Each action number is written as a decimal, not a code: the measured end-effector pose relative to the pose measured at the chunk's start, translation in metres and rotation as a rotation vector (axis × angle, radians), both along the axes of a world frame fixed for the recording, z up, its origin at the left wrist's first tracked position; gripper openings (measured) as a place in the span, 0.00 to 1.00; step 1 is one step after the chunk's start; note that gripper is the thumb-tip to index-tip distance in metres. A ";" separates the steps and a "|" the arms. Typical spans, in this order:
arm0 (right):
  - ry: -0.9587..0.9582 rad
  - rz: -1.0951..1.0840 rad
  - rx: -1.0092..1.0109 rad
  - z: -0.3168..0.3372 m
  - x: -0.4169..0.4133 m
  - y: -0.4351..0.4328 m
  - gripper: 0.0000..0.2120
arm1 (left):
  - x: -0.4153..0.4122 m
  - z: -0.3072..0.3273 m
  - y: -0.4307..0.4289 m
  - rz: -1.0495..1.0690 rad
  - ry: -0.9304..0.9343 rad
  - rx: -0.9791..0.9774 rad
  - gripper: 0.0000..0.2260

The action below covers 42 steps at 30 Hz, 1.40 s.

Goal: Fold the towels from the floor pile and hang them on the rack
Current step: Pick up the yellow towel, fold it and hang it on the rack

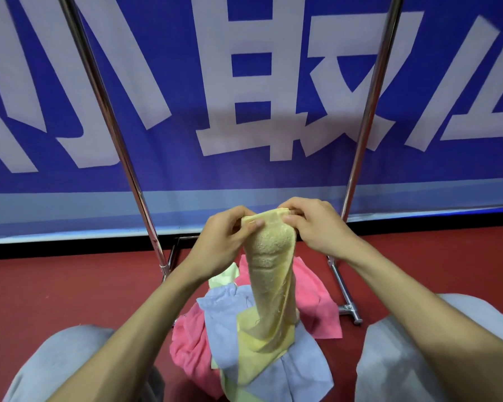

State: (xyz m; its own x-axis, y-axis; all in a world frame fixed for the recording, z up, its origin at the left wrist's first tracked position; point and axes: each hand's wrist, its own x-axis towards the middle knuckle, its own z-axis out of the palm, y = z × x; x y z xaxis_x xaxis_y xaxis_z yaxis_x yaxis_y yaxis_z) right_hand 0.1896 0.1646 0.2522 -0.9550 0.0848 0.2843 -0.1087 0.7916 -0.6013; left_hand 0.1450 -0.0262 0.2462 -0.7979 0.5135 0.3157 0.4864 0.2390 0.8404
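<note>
Both my left hand (224, 239) and right hand (317, 224) pinch, fingers curled, the top edge of the yellow towel (270, 271), its length hanging straight down onto the floor pile (314, 294) between the rack (111, 120) uprights.

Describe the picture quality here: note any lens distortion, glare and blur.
Head view: wide-angle distortion splays the rack poles outward and bows the lower edge of the banner; bright streaks of glare run along the chrome; the loops of the yellow towel are sharp, while the banner's top corners look slightly soft.
</note>
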 end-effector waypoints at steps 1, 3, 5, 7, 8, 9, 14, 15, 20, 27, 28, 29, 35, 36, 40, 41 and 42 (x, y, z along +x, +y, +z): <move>0.008 -0.012 0.005 0.000 0.001 -0.001 0.08 | 0.001 0.000 0.002 0.010 0.003 0.006 0.10; 0.030 -0.016 0.001 0.002 0.003 -0.002 0.07 | 0.001 -0.001 0.004 0.015 -0.031 0.033 0.09; 0.065 -0.010 -0.043 0.002 0.001 -0.001 0.07 | 0.003 -0.002 0.007 0.001 -0.126 0.095 0.08; 0.100 -0.032 -0.189 0.005 -0.003 -0.002 0.07 | 0.007 -0.002 0.008 -0.028 -0.223 0.144 0.05; 0.111 -0.042 -0.276 0.008 -0.006 -0.003 0.07 | 0.008 -0.001 0.007 -0.042 -0.250 0.153 0.04; 0.120 -0.051 -0.350 0.013 -0.008 -0.005 0.07 | 0.009 0.001 0.007 -0.054 -0.261 0.158 0.03; 0.151 -0.079 -0.660 0.040 -0.013 -0.010 0.06 | 0.000 0.026 0.011 -0.003 -0.209 0.246 0.04; 0.159 -0.078 -0.678 0.047 -0.012 -0.009 0.06 | -0.002 0.035 0.012 0.013 -0.176 0.245 0.06; 0.271 0.002 -0.672 0.097 -0.008 -0.007 0.07 | -0.011 0.091 0.015 0.029 -0.034 0.227 0.07; 0.394 0.114 -0.677 0.185 0.003 -0.007 0.09 | -0.007 0.193 0.010 0.051 0.238 0.178 0.08; 0.415 0.120 -0.662 0.196 0.003 -0.008 0.09 | -0.005 0.207 0.008 0.056 0.280 0.159 0.09; 0.433 0.123 -0.661 0.208 0.004 -0.010 0.10 | -0.004 0.221 0.006 0.059 0.320 0.147 0.10; 0.644 0.180 -0.711 0.279 0.015 -0.030 0.04 | 0.014 0.291 -0.004 0.081 0.512 0.338 0.08; 0.673 0.199 -0.669 0.286 0.018 -0.034 0.05 | 0.014 0.295 -0.006 0.117 0.545 0.359 0.08; 0.637 0.154 -0.597 0.284 0.020 -0.048 0.06 | 0.012 0.284 -0.011 0.270 0.598 0.268 0.09; 0.639 0.150 -0.634 0.282 0.020 -0.050 0.06 | 0.014 0.282 -0.012 0.278 0.603 0.275 0.09; 0.641 0.159 -0.656 0.281 0.021 -0.051 0.06 | 0.016 0.283 -0.013 0.281 0.612 0.280 0.09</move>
